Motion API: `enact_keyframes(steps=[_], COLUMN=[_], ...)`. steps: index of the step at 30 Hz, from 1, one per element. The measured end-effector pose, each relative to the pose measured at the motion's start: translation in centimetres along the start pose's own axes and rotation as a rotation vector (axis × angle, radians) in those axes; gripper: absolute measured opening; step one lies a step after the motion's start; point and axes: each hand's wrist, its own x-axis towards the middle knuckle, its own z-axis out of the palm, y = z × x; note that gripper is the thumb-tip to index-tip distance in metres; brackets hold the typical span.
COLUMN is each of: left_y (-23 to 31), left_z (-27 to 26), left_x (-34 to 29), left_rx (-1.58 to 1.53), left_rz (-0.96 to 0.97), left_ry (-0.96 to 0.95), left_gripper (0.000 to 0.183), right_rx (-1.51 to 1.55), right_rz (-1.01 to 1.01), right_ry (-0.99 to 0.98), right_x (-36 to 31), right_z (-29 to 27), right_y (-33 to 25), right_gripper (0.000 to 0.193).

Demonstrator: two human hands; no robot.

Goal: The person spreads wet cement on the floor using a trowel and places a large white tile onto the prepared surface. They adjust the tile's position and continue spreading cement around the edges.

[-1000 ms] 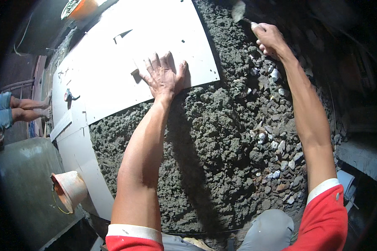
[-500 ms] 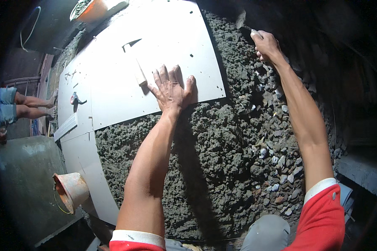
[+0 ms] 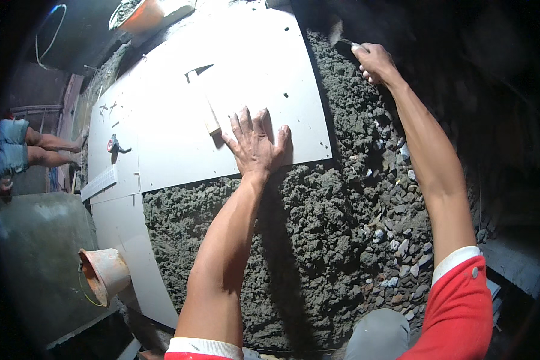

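Nearest, an orange bucket (image 3: 105, 275) is seen lying tipped at the near left, one of two; the second (image 3: 143, 15) stands far off. Beyond, rough grey mortar bed (image 3: 318, 240) is spread. The left hand (image 3: 255, 144) is pressed flat, fingers (image 3: 244, 123) spread wide, on the near edge of the large white tile (image 3: 252, 78), whose long axis runs left to right. Farther right, the right hand (image 3: 375, 60) is closed around one trowel (image 3: 337, 35), well apart from the tile.
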Motion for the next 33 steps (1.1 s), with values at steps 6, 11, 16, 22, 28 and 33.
enact_keyframes(steps=[6,11,16,22,28,33], left_y=[0.0,0.1,0.1,0.0,0.0,0.0], left_z=[-0.1,-0.2,-0.4,-0.2,0.0,0.0], left_x=[-0.1,0.0,0.1,0.0,-0.1,0.0], left_rx=[0.022,-0.015,-0.012,-0.012,0.01,0.017], left_rz=[0.007,-0.012,-0.007,-0.005,0.002,0.004], left_ry=[0.008,-0.018,-0.014,-0.021,-0.013,-0.018], left_gripper=[0.069,0.07,0.07,0.071,0.068,0.068], right_rx=[0.29,0.214,0.486,0.497,0.422,0.557], right_rz=[-0.095,0.041,0.149,0.123,0.011,0.15], right_ry=[-0.061,-0.096,-0.067,0.126,-0.093,0.024], right_x=[4.0,9.5,10.1,3.7,1.4,0.6], right_z=[2.4,5.1,3.3,-2.6,0.0,-0.4], right_y=[-3.6,-5.5,0.4,5.3,1.5,4.7], right_gripper=[0.034,0.04,0.044,0.045,0.045,0.042])
